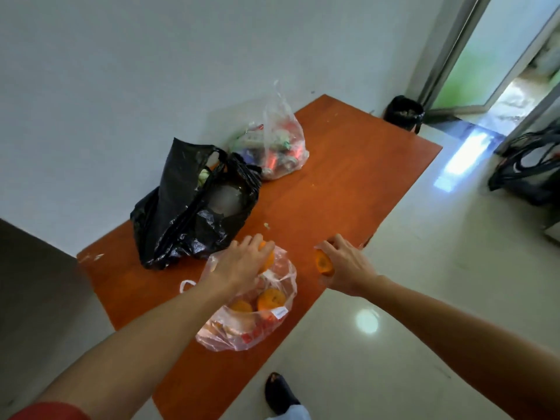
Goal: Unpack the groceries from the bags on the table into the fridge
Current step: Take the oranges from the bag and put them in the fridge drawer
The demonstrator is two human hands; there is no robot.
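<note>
While the left grip (242,263) lay over the mouth of the fruit bag (251,328), its fingers were curled round a bagged orange (268,256) and held it at the opening. The right grip (345,265) was closed round a free orange (323,263), held apart from the bag, just above the open long edge of the desk (348,177). The clear fruit bag sat against that same open edge toward the near end, with more oranges (270,298) showing through its plastic. A black bag (194,207) slumped along the wall edge, its handles loose and its mouth open. Just beyond it, by the wall edge, stood a second clear bag (272,147) of cans and packets. Past the far corner a black bin (403,112) stood on the floor near a doorway, and a dark shoe (280,392) showed on the floor by the near end
</note>
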